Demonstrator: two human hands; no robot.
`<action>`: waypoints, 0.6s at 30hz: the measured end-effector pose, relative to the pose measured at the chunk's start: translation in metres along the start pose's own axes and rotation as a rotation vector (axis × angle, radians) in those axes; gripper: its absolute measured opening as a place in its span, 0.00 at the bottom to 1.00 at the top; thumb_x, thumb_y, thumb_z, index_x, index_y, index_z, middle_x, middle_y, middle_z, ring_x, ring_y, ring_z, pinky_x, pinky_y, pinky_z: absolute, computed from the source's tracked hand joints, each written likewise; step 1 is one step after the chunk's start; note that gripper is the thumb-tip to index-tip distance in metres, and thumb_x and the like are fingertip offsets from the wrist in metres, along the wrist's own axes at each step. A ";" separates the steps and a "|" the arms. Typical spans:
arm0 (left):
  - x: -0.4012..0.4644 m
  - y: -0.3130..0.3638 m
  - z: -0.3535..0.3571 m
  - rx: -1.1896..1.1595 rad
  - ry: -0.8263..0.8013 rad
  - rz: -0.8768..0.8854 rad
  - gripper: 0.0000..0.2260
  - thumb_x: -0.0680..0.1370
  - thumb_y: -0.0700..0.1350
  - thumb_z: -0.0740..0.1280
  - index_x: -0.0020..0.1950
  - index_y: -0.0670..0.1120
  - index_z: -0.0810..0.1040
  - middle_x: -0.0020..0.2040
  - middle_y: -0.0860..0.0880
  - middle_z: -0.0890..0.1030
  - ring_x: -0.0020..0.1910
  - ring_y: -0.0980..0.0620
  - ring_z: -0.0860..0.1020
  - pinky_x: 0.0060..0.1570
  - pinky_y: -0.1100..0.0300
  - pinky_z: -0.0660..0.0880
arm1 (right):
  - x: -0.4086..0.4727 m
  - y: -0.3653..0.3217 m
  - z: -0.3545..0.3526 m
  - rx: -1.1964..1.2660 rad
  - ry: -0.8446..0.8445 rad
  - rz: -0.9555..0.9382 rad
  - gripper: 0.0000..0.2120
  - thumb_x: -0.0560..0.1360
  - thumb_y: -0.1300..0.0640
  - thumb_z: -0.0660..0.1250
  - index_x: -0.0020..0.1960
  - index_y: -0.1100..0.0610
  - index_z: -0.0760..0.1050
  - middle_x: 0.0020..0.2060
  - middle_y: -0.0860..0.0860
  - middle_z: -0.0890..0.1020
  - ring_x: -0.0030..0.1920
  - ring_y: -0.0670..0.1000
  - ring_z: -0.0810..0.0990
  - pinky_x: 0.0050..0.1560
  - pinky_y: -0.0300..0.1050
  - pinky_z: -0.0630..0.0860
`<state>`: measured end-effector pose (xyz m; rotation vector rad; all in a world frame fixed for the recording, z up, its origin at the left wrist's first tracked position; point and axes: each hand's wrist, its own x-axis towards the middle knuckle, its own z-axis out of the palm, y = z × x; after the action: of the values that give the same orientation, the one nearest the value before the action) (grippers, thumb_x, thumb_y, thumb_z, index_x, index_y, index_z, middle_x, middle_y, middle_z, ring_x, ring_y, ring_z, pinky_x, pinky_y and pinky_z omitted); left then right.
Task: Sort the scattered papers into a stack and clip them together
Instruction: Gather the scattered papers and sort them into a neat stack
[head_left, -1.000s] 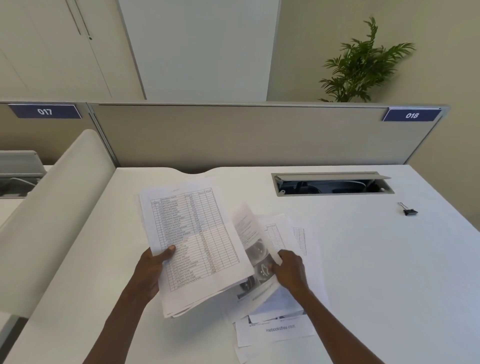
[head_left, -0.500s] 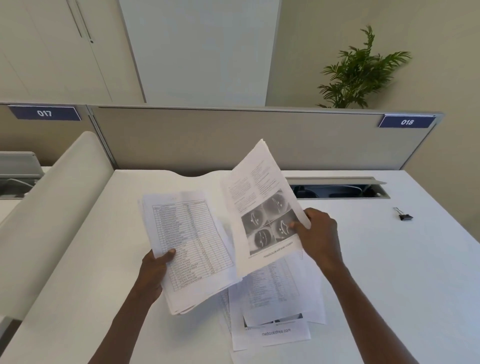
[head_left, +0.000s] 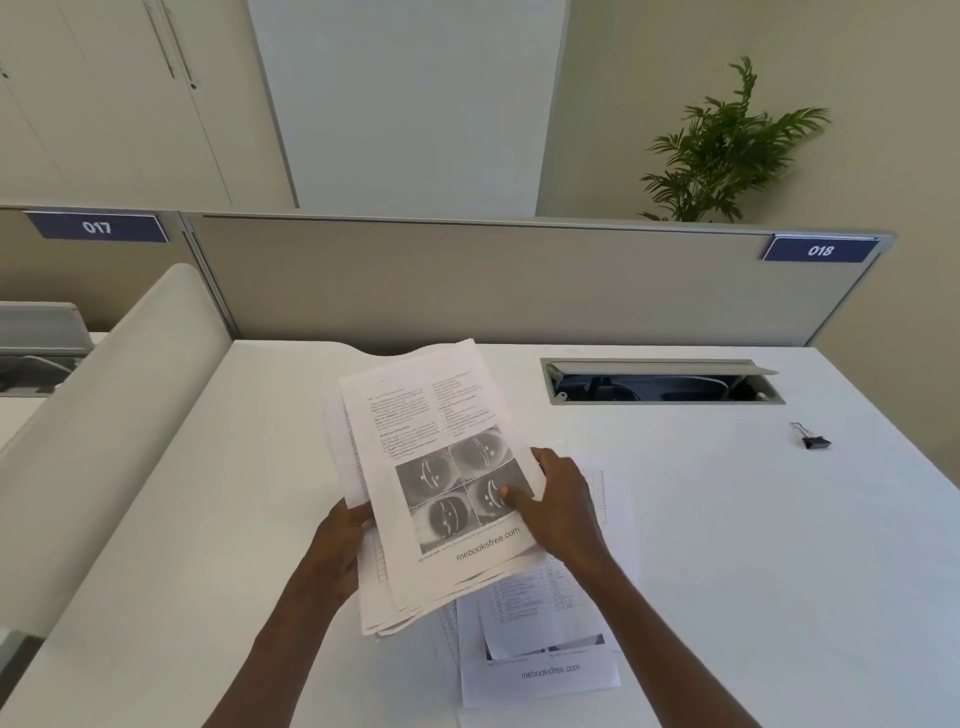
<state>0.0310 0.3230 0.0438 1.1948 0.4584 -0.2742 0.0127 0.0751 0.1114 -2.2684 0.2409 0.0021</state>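
Note:
A loose stack of printed papers (head_left: 415, 415) is held above the white desk (head_left: 753, 545), its top sheet showing text and four grey pictures. My left hand (head_left: 337, 551) grips the stack's lower left edge from underneath. My right hand (head_left: 558, 504) holds the right edge, thumb pressed on the top sheet. Several more sheets (head_left: 540, 654) lie on the desk below and to the right of the stack. A black binder clip (head_left: 813, 440) rests alone on the desk at the far right, well away from both hands.
An open cable hatch (head_left: 660, 382) is set into the desk behind my right hand. A beige partition (head_left: 519, 280) closes the back of the desk, and a curved white divider (head_left: 104, 415) borders its left side. A potted plant (head_left: 727, 150) stands beyond the partition.
My right hand lifted the picture sheet off the desk, swung it left and laid it on top of the stack in my left hand, covering the table sheet.

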 end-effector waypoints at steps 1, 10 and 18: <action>0.000 0.000 0.000 -0.011 0.000 0.000 0.11 0.78 0.38 0.65 0.58 0.42 0.82 0.50 0.40 0.86 0.49 0.38 0.82 0.55 0.39 0.77 | 0.000 0.002 0.000 0.024 -0.016 0.004 0.27 0.72 0.45 0.72 0.68 0.50 0.69 0.58 0.49 0.78 0.58 0.51 0.76 0.59 0.50 0.76; 0.003 0.002 0.004 -0.116 -0.040 -0.055 0.28 0.75 0.68 0.61 0.65 0.50 0.79 0.60 0.45 0.83 0.59 0.41 0.81 0.63 0.39 0.74 | -0.003 0.006 0.010 0.136 -0.096 -0.011 0.39 0.69 0.54 0.77 0.75 0.51 0.61 0.68 0.49 0.74 0.65 0.53 0.73 0.63 0.50 0.74; -0.007 0.002 0.002 -0.009 -0.047 0.101 0.11 0.78 0.37 0.66 0.59 0.44 0.81 0.55 0.44 0.85 0.48 0.48 0.86 0.40 0.58 0.82 | 0.006 0.023 0.018 0.176 -0.079 0.167 0.31 0.72 0.42 0.71 0.70 0.51 0.65 0.54 0.51 0.80 0.56 0.53 0.79 0.56 0.48 0.76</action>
<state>0.0263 0.3219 0.0489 1.1961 0.3565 -0.2126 0.0161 0.0730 0.0813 -2.0635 0.3732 0.1522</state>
